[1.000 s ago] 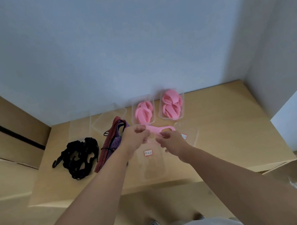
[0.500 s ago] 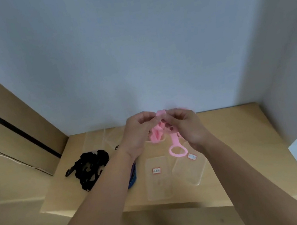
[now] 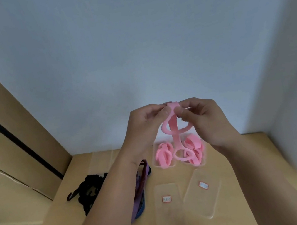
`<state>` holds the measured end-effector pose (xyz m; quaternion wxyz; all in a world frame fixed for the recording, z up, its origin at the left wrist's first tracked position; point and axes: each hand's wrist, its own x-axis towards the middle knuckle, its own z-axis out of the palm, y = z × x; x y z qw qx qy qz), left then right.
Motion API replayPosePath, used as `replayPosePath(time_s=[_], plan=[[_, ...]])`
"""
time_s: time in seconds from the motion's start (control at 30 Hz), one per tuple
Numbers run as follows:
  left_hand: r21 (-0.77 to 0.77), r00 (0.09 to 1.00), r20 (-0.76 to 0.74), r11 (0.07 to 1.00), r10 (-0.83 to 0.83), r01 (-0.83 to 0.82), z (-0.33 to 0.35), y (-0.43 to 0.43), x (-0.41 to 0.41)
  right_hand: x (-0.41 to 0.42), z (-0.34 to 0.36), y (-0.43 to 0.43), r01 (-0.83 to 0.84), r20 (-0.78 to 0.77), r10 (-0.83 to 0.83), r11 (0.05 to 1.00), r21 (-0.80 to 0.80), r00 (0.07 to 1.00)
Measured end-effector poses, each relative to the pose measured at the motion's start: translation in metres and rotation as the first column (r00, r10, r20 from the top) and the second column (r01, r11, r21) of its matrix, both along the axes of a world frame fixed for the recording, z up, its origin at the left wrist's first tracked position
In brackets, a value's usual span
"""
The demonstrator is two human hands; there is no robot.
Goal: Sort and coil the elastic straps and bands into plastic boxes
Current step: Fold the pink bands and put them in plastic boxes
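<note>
The pink strap point(image 3: 173, 127) is up in the air, held by both hands. The left hand point(image 3: 143, 124) and the right hand point(image 3: 203, 117) meet at its top, and the fingertips point(image 3: 164, 112) of each hand are curled in and pinch the strap there. Just below the fingers the strap makes a wide loop, and a long piece hangs straight down from them with a ring at its end. Half a second ago the strap was bunched up small between the fingers; now it hangs out long. A second ago the hands were down at the table point(image 3: 249, 164) with the strap low.

Well below the fingers, two clear boxes sit side by side on the table, the left box point(image 3: 155, 164) and the right box point(image 3: 206, 158), each with coiled pink bands point(image 3: 163, 156) inside. The hands hid them half a second ago; now they show. The hanging ring is in front of the right box; whether it touches cannot be told. Farther below the fingers lie two flat clear plastic pieces point(image 3: 169, 216), each with a small label point(image 3: 166, 199). Down and to the left of the fingers, partly under the left arm, lie purple and red straps point(image 3: 145, 168). Farther left is a pile of black straps point(image 3: 90, 189).
</note>
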<state>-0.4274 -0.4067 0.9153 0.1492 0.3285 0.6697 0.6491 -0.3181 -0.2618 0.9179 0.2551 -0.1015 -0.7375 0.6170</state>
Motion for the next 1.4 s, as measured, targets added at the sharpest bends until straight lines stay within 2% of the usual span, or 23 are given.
replayPosePath(time_s=[0.17, 0.33, 0.53, 1.1, 1.4], plan=[[0.054, 1.000, -0.012, 0.999, 0.002, -0.001, 0.017, -0.005, -0.012, -0.012, 0.020, -0.015, 0.041, -0.055, -0.040, 0.999, 0.029, 0.998], [0.132, 1.000, 0.015, 0.991, -0.010, 0.007, 0.028, -0.009, -0.020, -0.019, 0.029, -0.026, 0.043, -0.110, -0.048, 0.998, -0.054, 0.993], [0.199, 0.998, 0.056, 0.980, -0.013, 0.001, 0.029, -0.025, -0.030, -0.033, 0.029, -0.039, 0.129, -0.122, -0.141, 0.986, -0.108, 0.982], [0.160, 0.999, 0.016, 0.986, 0.051, -0.053, 0.028, -0.072, -0.062, -0.066, 0.024, -0.087, 0.117, -0.099, -0.131, 0.984, -0.136, 0.986], [0.116, 0.998, -0.001, 0.992, 0.058, -0.057, 0.023, -0.085, -0.070, -0.077, 0.019, -0.095, 0.074, -0.071, -0.076, 0.997, -0.034, 0.995]])
